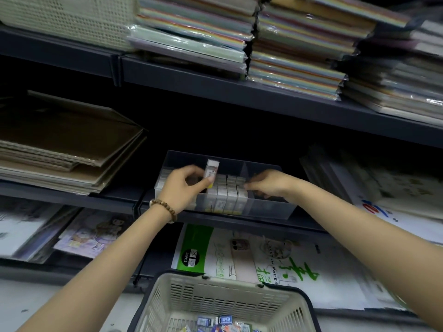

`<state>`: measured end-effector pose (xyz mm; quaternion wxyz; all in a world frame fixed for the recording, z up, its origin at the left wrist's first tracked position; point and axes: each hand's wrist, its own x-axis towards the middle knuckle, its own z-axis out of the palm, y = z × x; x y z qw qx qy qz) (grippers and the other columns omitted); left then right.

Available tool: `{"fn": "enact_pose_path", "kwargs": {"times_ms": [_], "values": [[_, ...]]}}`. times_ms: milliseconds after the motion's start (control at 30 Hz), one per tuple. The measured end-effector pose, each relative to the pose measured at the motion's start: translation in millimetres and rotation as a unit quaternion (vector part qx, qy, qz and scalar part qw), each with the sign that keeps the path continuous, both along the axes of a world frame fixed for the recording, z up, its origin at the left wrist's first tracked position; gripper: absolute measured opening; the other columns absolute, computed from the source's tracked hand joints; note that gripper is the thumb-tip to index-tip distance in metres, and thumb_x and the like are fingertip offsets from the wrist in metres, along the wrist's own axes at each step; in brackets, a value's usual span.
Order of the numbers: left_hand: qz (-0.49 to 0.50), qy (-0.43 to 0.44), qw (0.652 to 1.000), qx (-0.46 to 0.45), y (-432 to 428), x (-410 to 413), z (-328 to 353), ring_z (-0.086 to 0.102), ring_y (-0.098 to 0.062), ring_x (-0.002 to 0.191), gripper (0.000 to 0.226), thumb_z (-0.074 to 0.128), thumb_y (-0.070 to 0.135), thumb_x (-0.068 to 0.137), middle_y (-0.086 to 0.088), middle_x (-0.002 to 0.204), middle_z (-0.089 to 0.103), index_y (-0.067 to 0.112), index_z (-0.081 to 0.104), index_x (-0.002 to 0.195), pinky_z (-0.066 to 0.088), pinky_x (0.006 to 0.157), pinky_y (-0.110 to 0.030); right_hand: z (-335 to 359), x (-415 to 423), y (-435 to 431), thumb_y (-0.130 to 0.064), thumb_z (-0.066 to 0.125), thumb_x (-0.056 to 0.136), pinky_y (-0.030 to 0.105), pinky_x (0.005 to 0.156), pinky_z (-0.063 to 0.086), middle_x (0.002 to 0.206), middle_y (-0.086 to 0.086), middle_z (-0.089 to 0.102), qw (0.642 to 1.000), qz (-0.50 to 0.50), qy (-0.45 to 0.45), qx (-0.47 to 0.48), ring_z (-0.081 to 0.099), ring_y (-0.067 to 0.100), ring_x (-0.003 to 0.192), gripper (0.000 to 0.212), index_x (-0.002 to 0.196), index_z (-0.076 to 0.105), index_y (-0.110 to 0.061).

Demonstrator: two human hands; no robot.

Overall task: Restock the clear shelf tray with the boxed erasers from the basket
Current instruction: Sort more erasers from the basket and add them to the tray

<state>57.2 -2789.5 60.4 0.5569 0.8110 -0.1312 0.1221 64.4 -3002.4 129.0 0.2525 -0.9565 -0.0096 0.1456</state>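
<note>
A clear shelf tray (pixel 271 208) sits on the middle shelf, with rows of white boxed erasers (pixel 227 195) standing in its left half. My left hand (pixel 185 188) pinches one boxed eraser (pixel 211 170) upright, above the rows. My right hand (pixel 266 184) reaches into the tray from the right, its curled fingertips touching the tops of the rightmost boxes. Whether it grips one is not clear. A beige basket (pixel 225 303) stands below at the bottom centre, with several small packaged erasers (pixel 215 323) lying in its bottom.
Stacks of brown cardboard sheets (pixel 67 144) lie left of the tray. Wrapped paper packs (pixel 374 178) lie to its right. Coloured paper stacks (pixel 294 44) fill the shelf above. Sketch paper pads (pixel 251 255) rest on the lower shelf behind the basket.
</note>
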Motion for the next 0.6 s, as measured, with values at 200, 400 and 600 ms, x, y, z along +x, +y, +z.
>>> {"fn": "enact_pose_path", "kwargs": {"times_ms": [200, 400, 600], "values": [[-0.035, -0.007, 0.999, -0.005, -29, -3, 9, 0.063, 0.005, 0.069, 0.012, 0.074, 0.034, 0.076, 0.012, 0.073, 0.068, 0.024, 0.069, 0.081, 0.050, 0.064, -0.009, -4, -10, -1, -0.027, 0.049, 0.096, 0.028, 0.086, 0.053, 0.116, 0.009, 0.064, 0.950, -0.012, -0.046, 0.309, 0.064, 0.021, 0.102, 0.038, 0.128, 0.054, -0.007], [-0.020, -0.040, 0.982, 0.181, -63, 16, 6, 0.060, -0.015, 0.104, 0.049, 0.057, 0.051, 0.086, -0.001, 0.116, 0.065, 0.018, 0.058, 0.123, 0.051, 0.087, -0.036, -5, 0, -23, -0.012, 0.061, 0.089, 0.018, 0.067, 0.055, 0.091, -0.001, 0.068, 0.926, -0.043, -0.165, 0.336, 0.065, 0.009, 0.078, 0.020, 0.108, 0.066, -0.007], [-0.015, 0.010, 0.870, 0.493, -56, 37, -18, 0.012, -0.018, 0.144, 0.059, 0.018, 0.062, 0.093, 0.009, 0.157, 0.015, 0.039, 0.013, 0.147, 0.006, 0.115, -0.041, -22, 29, -65, -0.001, 0.064, 0.085, 0.014, 0.059, 0.053, 0.074, 0.003, 0.064, 0.941, -0.090, -0.179, 0.273, 0.062, 0.001, 0.055, 0.018, 0.102, 0.065, 0.005]]}}
